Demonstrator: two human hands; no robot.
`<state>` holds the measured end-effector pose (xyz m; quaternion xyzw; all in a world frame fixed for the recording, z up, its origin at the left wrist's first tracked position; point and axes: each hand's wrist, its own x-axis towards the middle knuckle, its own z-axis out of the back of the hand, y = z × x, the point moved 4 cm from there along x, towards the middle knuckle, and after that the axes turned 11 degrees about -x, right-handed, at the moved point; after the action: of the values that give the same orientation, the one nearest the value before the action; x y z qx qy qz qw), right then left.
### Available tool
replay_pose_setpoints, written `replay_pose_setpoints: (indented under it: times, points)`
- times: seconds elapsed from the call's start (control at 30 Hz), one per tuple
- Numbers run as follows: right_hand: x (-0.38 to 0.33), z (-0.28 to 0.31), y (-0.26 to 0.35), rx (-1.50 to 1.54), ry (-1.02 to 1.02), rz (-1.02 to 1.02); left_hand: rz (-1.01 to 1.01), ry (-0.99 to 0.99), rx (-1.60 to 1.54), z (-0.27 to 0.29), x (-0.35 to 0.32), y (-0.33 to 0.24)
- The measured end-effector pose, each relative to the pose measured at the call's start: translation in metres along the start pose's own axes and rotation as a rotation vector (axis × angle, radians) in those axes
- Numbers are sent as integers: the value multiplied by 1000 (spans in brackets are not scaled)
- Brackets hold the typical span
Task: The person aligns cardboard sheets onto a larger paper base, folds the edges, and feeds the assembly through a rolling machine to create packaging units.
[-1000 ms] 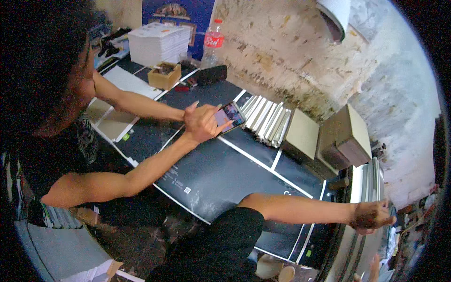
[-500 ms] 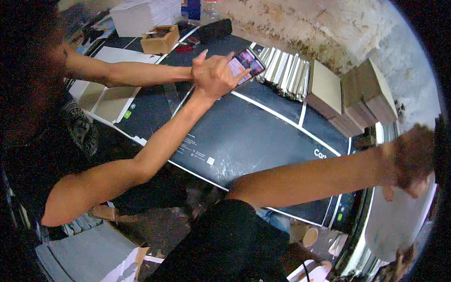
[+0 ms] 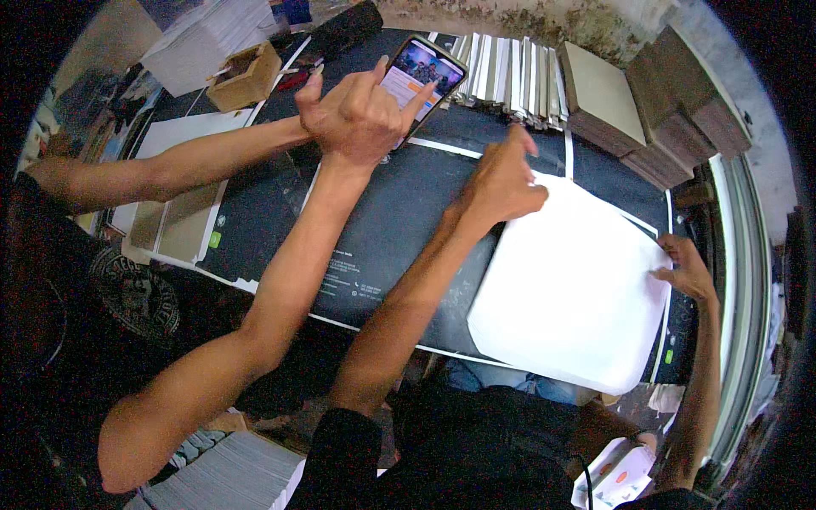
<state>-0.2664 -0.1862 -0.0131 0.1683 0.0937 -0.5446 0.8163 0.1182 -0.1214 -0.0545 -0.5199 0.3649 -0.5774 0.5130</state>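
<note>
A large white sheet (image 3: 569, 289) lies over the dark tabletop in front of me, its right side slightly curved. My right hand (image 3: 688, 270) pinches its right edge between thumb and fingers. Near the far left corner of the sheet is my left hand (image 3: 503, 180), its fingers stretched toward the strips and its thumb over the paper. That hand is open and a little blurred. At my left, a co-worker's hand (image 3: 357, 119) touches the screen of a phone (image 3: 422, 81).
The table (image 3: 399, 229) has a dark printed covering with white lines. Along its far side stand a row of pale strips (image 3: 510, 81) and stacks of grey-brown boards (image 3: 605, 98). A wooden box (image 3: 245, 78) and a paper stack (image 3: 208, 47) sit far left. Another stack (image 3: 225, 476) is low left.
The white sheet has come from the far right onto the table. My forearm no longer reaches across to the right; both my hands are now by the sheet. The whole view has shifted.
</note>
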Motion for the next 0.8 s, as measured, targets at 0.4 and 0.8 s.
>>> replay_pose_setpoints:
  times: [0.4, 0.8]
  points:
    - [10, -25, 32, -60, -362, 61, -56, -155, 157, 13, -21, 18]
    - [-2, -15, 84, -263, -662, 136, -285, -327, 435, 20, -30, 15]
